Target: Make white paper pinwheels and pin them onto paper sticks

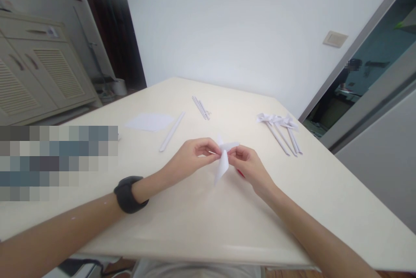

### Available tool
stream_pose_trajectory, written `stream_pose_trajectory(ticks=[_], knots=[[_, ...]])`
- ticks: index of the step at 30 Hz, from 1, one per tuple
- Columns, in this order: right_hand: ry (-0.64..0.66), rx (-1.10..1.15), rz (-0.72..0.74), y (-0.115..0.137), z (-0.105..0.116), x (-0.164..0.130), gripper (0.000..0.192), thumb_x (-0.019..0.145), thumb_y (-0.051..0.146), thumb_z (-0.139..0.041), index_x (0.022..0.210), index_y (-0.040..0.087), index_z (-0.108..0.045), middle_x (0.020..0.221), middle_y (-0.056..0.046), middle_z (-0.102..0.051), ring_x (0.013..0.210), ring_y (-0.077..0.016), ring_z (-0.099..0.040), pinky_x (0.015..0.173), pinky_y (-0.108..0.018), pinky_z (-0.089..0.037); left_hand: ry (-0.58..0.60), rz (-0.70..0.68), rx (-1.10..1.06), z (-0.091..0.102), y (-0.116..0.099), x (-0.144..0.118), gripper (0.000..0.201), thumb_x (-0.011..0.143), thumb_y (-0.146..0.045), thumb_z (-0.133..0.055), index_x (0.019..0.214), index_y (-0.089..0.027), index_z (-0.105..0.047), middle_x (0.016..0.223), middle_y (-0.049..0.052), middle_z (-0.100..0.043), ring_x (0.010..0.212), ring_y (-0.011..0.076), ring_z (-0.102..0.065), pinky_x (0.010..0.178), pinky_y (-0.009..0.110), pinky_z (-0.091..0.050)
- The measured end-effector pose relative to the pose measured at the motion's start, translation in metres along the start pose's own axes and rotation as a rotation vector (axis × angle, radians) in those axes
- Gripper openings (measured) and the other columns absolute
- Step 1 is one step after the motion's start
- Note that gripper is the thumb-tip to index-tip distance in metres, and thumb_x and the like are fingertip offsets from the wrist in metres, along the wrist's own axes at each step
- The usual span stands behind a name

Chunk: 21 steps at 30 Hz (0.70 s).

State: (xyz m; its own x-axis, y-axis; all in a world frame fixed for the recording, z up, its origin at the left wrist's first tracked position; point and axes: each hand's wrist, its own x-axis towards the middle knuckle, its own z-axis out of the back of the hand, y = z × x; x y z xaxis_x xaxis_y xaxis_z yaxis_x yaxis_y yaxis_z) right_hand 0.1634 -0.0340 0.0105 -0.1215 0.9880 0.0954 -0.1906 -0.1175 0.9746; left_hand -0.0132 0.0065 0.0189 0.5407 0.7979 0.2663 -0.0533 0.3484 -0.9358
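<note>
A white paper pinwheel [222,166] with folded blades is held up over the table between my hands. My left hand [198,155] pinches it near the middle from the left, thumb and fingertips together. From the other side, the fingertips of my right hand [248,163] close on it too. Just below my right hand a small red thing [240,173] shows, mostly hidden, so its kind is unclear. Beyond my left hand lie a rolled paper stick [172,132] and white paper [149,122].
Several thin paper sticks [199,108] lie at the back of the cream table [195,226]. Paper pinwheels on sticks [277,122] rest at the right. A white wall [227,31] stands behind the table, and a cabinet [42,61] at the left. Through the doorway at right is another person [346,76].
</note>
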Motion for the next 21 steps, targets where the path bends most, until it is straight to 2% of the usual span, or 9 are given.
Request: stream_pose_trajectory(ticks=[3, 5, 7, 9, 14, 21], knots=[[-0.048, -0.089, 0.079, 0.002, 0.001, 0.001, 0.02, 0.074, 0.035, -0.06, 0.085, 0.02, -0.054, 0.069, 0.004, -0.046, 0.056, -0.0083, -0.042, 0.051, -0.022, -0.035, 0.057, 0.101, -0.09, 0.004, 0.0, 0.002, 0.014, 0.074, -0.03, -0.062, 0.081, -0.017, -0.063, 0.085, 0.004, -0.067, 0.08, 0.0185, -0.063, 0.077, 0.031, -0.048], [-0.12, -0.201, 0.161, 0.002, 0.004, 0.002, 0.033, 0.071, 0.036, -0.064, 0.098, 0.021, -0.052, 0.089, -0.001, -0.053, 0.075, -0.013, -0.051, 0.064, -0.026, -0.042, 0.102, 0.162, -0.105, 0.007, -0.002, 0.003, 0.015, 0.074, -0.03, -0.062, 0.082, -0.018, -0.063, 0.083, 0.004, -0.067, 0.08, 0.0183, -0.062, 0.076, 0.031, -0.047], [-0.159, -0.329, 0.278, 0.003, 0.008, 0.003, 0.049, 0.069, 0.034, -0.067, 0.112, 0.024, -0.046, 0.112, -0.005, -0.05, 0.096, -0.018, -0.05, 0.08, -0.033, -0.042, 0.146, 0.199, -0.098, 0.01, -0.004, 0.004, 0.014, 0.073, -0.03, -0.062, 0.08, -0.018, -0.063, 0.08, 0.003, -0.066, 0.079, 0.0176, -0.061, 0.076, 0.031, -0.047], [-0.132, -0.446, 0.399, 0.005, 0.012, 0.003, 0.055, 0.07, 0.033, -0.068, 0.119, 0.026, -0.043, 0.123, -0.006, -0.045, 0.11, -0.0214, -0.044, 0.092, -0.038, -0.037, 0.198, 0.219, -0.086, 0.013, -0.006, 0.005, 0.012, 0.071, -0.028, -0.062, 0.078, -0.018, -0.063, 0.079, 0.002, -0.065, 0.078, 0.0166, -0.06, 0.076, 0.03, -0.046], [0.025, -0.54, 0.539, 0.013, 0.018, -0.003, 0.045, 0.074, 0.03, -0.066, 0.115, 0.028, -0.048, 0.121, -0.006, -0.048, 0.113, -0.0235, -0.042, 0.092, -0.039, -0.036, 0.291, 0.266, -0.092, 0.012, -0.007, 0.004, 0.01, 0.072, -0.026, -0.059, 0.077, -0.019, -0.064, 0.075, 0.0, -0.062, 0.075, 0.0146, -0.057, 0.076, 0.027, -0.044], [0.142, -0.496, 0.533, 0.016, 0.015, -0.007, 0.026, 0.077, 0.023, -0.064, 0.1, 0.024, -0.051, 0.098, -0.002, -0.056, 0.09, -0.0164, -0.051, 0.086, -0.034, -0.035, 0.296, 0.253, -0.184, 0.01, -0.004, 0.003, 0.014, 0.074, -0.03, -0.062, 0.082, -0.018, -0.063, 0.085, 0.001, -0.062, 0.082, 0.015, -0.057, 0.077, 0.026, -0.042]])
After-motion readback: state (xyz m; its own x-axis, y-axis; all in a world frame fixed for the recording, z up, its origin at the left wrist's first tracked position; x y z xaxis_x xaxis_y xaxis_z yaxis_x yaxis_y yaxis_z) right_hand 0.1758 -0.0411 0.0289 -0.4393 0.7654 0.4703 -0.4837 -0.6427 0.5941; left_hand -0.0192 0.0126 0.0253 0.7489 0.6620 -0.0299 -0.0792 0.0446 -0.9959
